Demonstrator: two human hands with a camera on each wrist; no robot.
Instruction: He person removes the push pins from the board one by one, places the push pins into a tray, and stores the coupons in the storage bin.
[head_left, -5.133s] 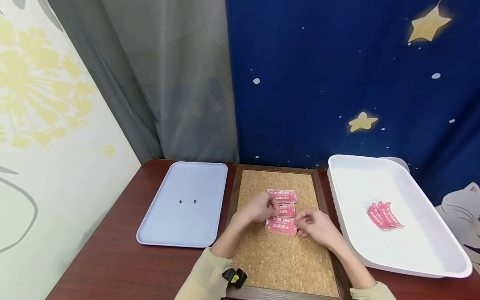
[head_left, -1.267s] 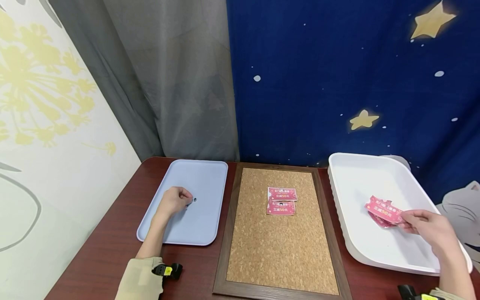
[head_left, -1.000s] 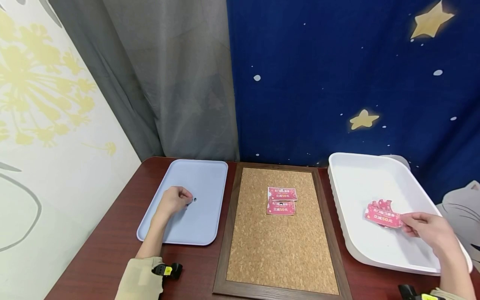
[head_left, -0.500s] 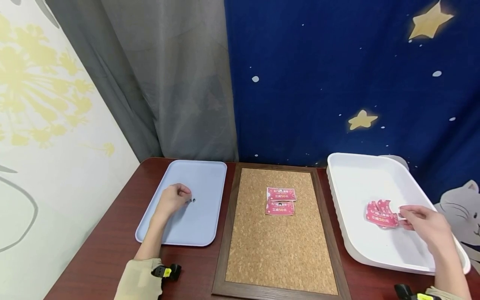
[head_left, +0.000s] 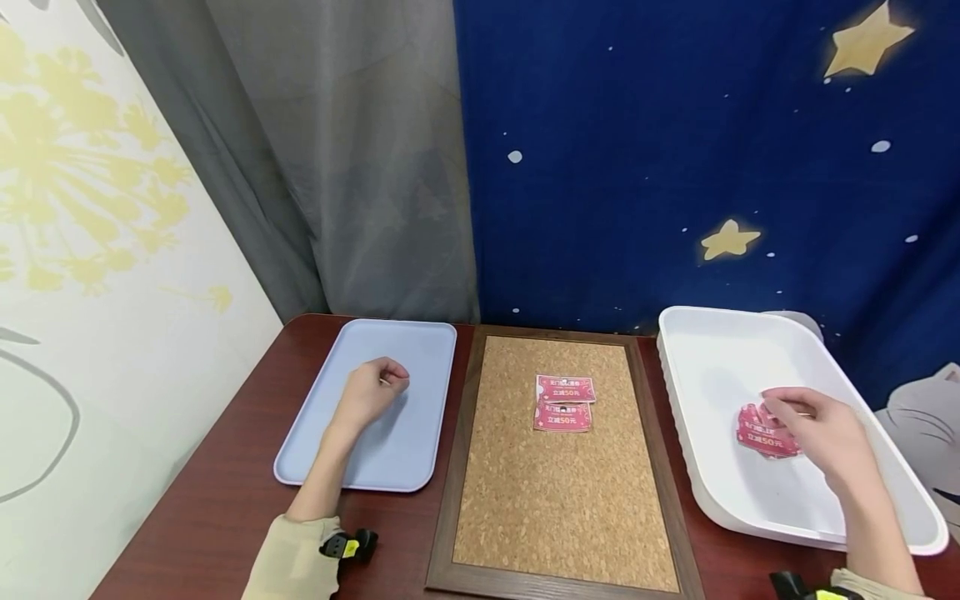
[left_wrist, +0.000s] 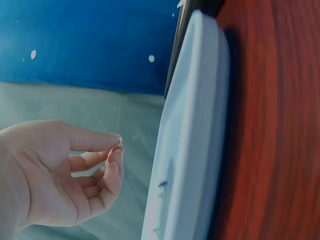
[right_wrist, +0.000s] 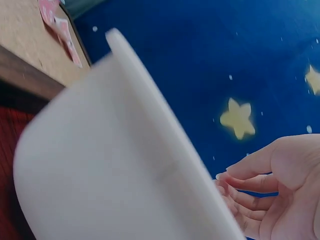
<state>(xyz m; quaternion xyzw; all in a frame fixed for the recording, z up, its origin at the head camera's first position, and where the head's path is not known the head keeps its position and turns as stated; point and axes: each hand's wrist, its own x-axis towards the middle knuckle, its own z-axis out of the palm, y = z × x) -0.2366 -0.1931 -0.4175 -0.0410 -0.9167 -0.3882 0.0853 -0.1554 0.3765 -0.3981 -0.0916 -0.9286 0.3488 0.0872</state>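
Note:
Over the pale blue tray (head_left: 390,350), my left hand (head_left: 371,392) hovers with loosely curled fingers, thumb close to the fingertips. Nothing shows between them. Small dark pins (left_wrist: 162,185) lie on that tray in the left wrist view; in the head view the hand hides them. My right hand (head_left: 821,429) is above the white plastic tub (head_left: 720,358), fingers bent and relaxed, partly covering a small pile of pink paper coupons (head_left: 761,440). It holds nothing visible. Two more coupons, an upper one (head_left: 565,389) and a lower one (head_left: 562,417), hang on the cork board (head_left: 562,500).
A dark wooden frame (head_left: 446,533) borders the cork board, which lies between the tray and the tub. All stand on a reddish-brown table (head_left: 217,500). Behind are a grey curtain (head_left: 375,208) and a blue starry curtain (head_left: 637,167); a painted wall (head_left: 112,358) is at left.
The third, lowest coupon has left the board; my right hand laid it on the pile in the tub and let go. Both hands have just shifted slightly toward the board.

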